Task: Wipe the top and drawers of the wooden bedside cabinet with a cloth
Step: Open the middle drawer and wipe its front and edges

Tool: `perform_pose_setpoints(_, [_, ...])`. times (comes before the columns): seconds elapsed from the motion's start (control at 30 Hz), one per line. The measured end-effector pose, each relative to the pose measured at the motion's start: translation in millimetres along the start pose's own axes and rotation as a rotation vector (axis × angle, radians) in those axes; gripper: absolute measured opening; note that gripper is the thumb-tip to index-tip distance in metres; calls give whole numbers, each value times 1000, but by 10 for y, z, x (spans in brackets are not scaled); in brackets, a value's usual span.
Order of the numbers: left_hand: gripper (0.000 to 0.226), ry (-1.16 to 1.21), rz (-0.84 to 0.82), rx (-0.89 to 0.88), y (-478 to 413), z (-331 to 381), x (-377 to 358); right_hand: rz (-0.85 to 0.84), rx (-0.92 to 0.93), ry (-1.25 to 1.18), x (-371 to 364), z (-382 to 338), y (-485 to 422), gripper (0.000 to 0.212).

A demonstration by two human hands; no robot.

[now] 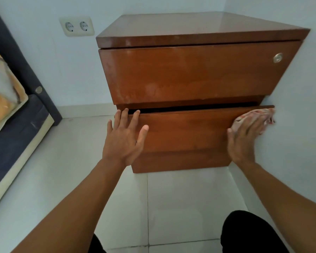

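Observation:
A wooden bedside cabinet stands in the room's corner, with a glossy top and two drawers. The upper drawer is closed and has a round metal lock at its right. The lower drawer is pulled out a little, leaving a dark gap along its top edge. My left hand lies flat on the lower drawer's left end, fingers spread and reaching its top edge. My right hand presses a red-and-white patterned cloth against the drawer's right end, by the wall.
The right wall touches the cabinet's side. A double wall socket sits left of the cabinet. A dark bed frame with bedding lies at the left. White floor tiles stretch in front, and my dark-clad knee shows below.

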State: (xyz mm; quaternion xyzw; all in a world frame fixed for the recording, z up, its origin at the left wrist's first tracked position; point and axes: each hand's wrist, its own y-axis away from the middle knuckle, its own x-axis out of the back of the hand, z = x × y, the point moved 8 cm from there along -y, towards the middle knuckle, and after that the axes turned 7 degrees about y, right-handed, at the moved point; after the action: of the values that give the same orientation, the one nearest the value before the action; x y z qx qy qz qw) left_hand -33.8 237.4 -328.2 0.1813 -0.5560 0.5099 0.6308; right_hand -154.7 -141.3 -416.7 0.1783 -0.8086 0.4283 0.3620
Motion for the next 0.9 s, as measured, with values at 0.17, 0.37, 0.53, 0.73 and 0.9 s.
perform_pose_setpoints(0.17, [75,-18,-14,2,-8,-18,-9,169,-153,-213,166,-35,12,77])
perform_pose_setpoints(0.37, [74,12,-10,7,-5,-23,-24,3,294,-263,66,-1719,719,67])
perform_pose_setpoints(0.53, [78,7,34,16,20,-10,-30,-110,710,151,-762,-2106,1132,72])
perform_pose_setpoints(0.73, [77,5,55,19,14,1,-54,-159,658,242,-859,-1187,945,65])
perform_pose_setpoints(0.9, [78,-12,52,28,6,10,-72,-285,574,381,-708,-317,634,64])
